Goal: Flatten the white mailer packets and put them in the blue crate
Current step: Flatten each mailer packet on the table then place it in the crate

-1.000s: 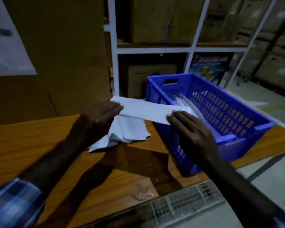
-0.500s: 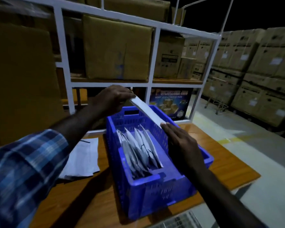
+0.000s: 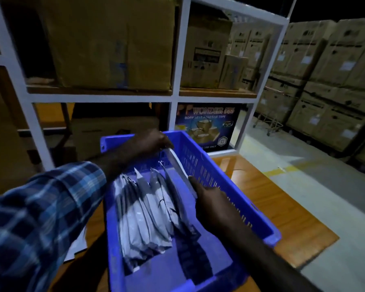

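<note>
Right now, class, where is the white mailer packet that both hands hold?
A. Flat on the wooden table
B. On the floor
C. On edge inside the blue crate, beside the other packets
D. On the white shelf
C: the left hand and right hand hold the packet on edge within the blue crate, right of the other packets.

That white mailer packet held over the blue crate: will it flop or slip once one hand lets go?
The white mailer packet probably sags: it already bows between the left hand and right hand. It looks thin and light, likely empty. Its smooth film may slide down beside the packets standing in the blue plastic crate.
</note>
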Motion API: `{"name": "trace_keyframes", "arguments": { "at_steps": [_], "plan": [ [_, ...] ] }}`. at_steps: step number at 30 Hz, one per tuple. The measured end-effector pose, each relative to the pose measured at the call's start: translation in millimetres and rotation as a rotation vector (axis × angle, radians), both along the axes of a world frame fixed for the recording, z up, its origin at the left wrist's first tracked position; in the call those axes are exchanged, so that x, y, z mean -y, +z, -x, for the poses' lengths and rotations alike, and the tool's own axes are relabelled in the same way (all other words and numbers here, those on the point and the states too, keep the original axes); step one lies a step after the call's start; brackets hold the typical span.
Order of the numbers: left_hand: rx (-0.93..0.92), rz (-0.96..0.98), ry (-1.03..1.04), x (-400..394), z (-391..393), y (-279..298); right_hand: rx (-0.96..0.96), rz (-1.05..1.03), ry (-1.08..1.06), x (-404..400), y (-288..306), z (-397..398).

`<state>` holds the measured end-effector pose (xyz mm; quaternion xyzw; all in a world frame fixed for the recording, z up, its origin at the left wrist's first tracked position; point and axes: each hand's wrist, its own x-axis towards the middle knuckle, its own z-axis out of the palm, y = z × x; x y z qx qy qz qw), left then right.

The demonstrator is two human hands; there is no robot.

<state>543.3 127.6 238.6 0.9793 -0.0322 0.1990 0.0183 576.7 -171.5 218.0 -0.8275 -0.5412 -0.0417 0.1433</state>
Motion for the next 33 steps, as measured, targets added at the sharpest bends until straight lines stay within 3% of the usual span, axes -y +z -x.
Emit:
{"name": "trace_keyframes", "arguments": {
  "at_steps": [5, 11, 17, 27, 33],
  "plan": [
    [-0.214, -0.030, 0.007, -9.8, -34.8, -34.4, -0.063, 0.211, 0.010, -21.4, -15.7, -22.4],
    [-0.275, -0.062, -0.017, -21.7, -56.2, -66.9, -0.117, 0.479, 0.064, -34.7, -27.2, -44.4],
    [-0.377, -0.049, 0.036, -20.2, -62.9, -76.3, -0.304, 0.706, 0.151, -47.7, -34.9, -51.8],
    [-0.531, -0.063, 0.100, -27.5, -67.1, -80.9, -0.655, 0.680, 0.108, -70.3, -60.4, -59.0],
    [-0.640, -0.033, 0.159, -20.6, -72.8, -70.1, -0.712, 0.669, 0.111, -72.3, -62.3, -63.8]
  ]
}}
